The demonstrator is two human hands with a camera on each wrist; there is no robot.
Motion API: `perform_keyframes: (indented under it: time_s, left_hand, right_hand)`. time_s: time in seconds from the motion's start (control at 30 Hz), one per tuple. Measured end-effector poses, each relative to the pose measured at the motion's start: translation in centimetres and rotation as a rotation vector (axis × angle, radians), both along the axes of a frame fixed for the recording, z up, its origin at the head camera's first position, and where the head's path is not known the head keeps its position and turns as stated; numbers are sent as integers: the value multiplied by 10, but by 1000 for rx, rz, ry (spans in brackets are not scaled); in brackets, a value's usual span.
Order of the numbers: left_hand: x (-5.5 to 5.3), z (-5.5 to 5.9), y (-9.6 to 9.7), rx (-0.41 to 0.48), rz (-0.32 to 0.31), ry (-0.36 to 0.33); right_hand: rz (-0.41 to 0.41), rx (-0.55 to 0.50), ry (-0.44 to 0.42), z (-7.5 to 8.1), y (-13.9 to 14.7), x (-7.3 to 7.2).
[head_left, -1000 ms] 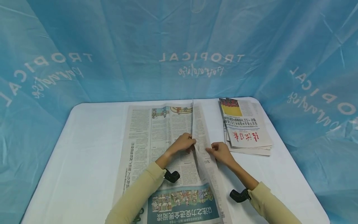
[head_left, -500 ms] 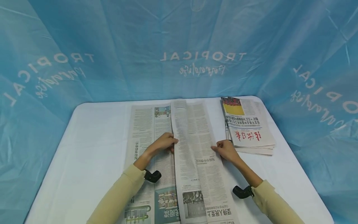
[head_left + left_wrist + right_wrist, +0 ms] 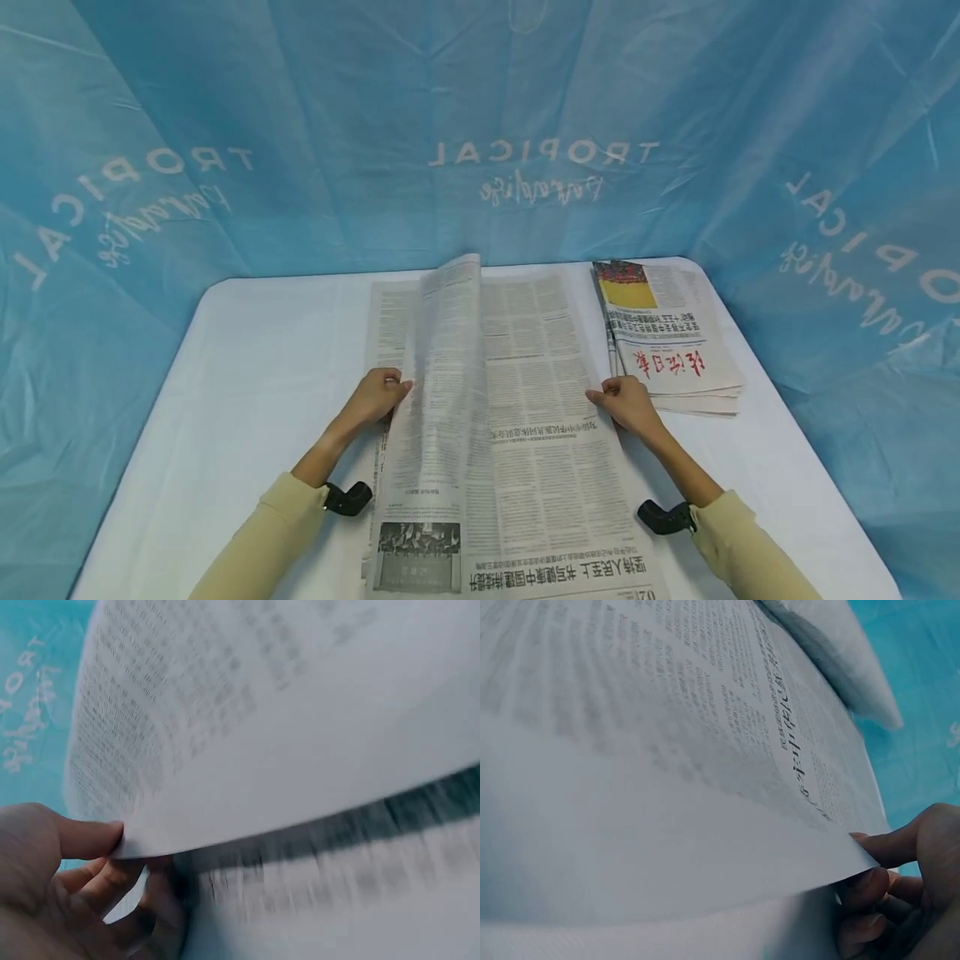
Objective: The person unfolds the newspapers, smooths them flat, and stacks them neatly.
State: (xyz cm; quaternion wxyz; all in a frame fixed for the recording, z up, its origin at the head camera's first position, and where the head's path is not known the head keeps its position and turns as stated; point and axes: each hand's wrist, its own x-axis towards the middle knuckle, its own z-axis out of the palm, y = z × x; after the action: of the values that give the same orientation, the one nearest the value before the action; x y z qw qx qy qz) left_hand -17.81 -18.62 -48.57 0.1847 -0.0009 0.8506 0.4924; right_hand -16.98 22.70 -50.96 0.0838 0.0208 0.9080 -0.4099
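Note:
A large newspaper (image 3: pixel 536 400) lies spread on the white table in the head view, with one sheet raised and bowed along its left half. My left hand (image 3: pixel 377 396) pinches the left edge of that raised sheet between thumb and fingers. In the left wrist view the thumb lies on top of the sheet (image 3: pixel 225 735), with the other fingers below it. My right hand (image 3: pixel 625 402) pinches the right edge of the newspaper; in the right wrist view that edge (image 3: pixel 810 859) is lifted a little off the table. Part of the left page is hidden under the raised sheet.
A stack of folded newspapers (image 3: pixel 667 342) lies at the table's back right, just beyond my right hand. The white table (image 3: pixel 247 375) has rounded back corners. Blue printed sheeting (image 3: pixel 480 100) hangs around its back and sides.
My left hand has swung the sheet's edge leftward, uncovering the right-hand page. My right hand, still pinching the right edge, has shifted slightly to the right along with the newspaper.

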Motion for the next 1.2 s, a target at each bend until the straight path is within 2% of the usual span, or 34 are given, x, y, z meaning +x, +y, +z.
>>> perform_keyframes:
  time_s: [0.17, 0.43, 0.53, 0.63, 0.8, 0.87, 1.0, 1.1, 1.2]
  left_hand:
    - [9, -4, -26, -184, 72, 94]
    - [21, -2, -67, -313, 127, 134]
    - [23, 1, -84, -327, 111, 127]
    - [26, 6, -98, -283, 88, 89]
    - [34, 9, -107, -191, 66, -10]
    - [37, 8, -107, -198, 76, -29]
    - [42, 4, -113, -276, 98, 36]
    - [44, 5, -123, -358, 88, 106]
    - [46, 9, -137, -409, 75, 123]
  right_hand:
    - [-15, 23, -6, 4, 8, 2]
    - [-32, 56, 12, 8, 21, 4]
    - [-36, 84, 20, 7, 24, 4]
    - [-44, 112, 18, 8, 27, 2]
    - [-17, 169, 20, 12, 30, 7]
    - [6, 229, 39, 13, 31, 12]
    - [43, 331, 92, 15, 32, 19]
    - [50, 340, 109, 16, 30, 17]
    - [46, 344, 100, 17, 28, 14]
